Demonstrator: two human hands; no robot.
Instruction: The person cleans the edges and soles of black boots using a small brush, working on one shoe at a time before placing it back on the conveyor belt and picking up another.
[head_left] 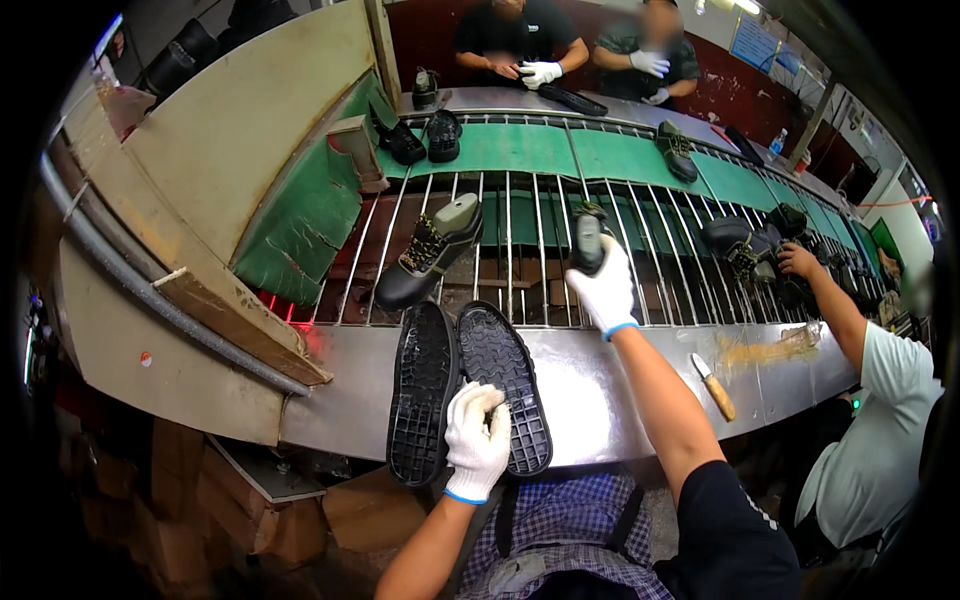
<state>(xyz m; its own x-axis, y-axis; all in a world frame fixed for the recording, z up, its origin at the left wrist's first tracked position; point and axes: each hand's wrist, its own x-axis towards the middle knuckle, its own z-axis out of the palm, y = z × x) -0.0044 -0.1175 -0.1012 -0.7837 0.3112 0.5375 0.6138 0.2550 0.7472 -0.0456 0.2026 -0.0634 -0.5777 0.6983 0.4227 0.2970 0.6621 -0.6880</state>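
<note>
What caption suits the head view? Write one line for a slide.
At a shoe line, the gloved left hand rests on two black soles while the right hand grips a shoe on the rack.

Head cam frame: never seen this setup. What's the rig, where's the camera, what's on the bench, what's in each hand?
There is no robot here. The one picture comes from a fisheye camera on a worker's head, looking down, so straight edges bend.

Both hands wear white gloves. The left hand rests on two black shoe soles lying tread-up on the steel bench edge. The right hand reaches forward and grips a dark shoe over a rack of metal rods.

A black boot on a last sits on the rack. A wooden-handled knife lies on the bench. A co-worker's arm reaches in from the right; two more people stand across the green belt.
</note>
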